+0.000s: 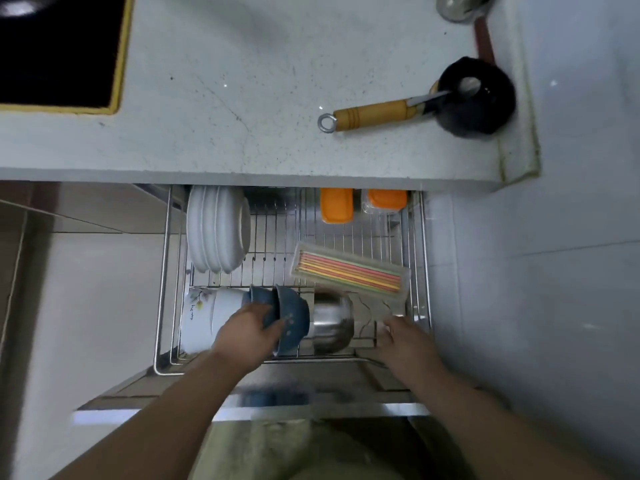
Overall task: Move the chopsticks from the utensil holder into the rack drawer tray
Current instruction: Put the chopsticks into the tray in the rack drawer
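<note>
The chopsticks (349, 271) lie in the clear tray (403, 291) (tilted), behind the steel bowl (332, 322). Left hand (247, 332) grips a blue bowl (291, 318) beside it; right hand (407, 341), loosely open, holds nothing near the rack's (162, 278) right edge.

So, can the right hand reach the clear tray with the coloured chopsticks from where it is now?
Probably yes. The right hand is at the front of the wire rack drawer, and the clear tray of coloured chopsticks lies just beyond it with nothing in between.

Pulled-out chrome wire rack drawer (166, 271) holds upright white plates (216, 230), blue bowls (291, 315), steel bowl (330, 322), clear tray of coloured chopsticks (349, 273).
</note>
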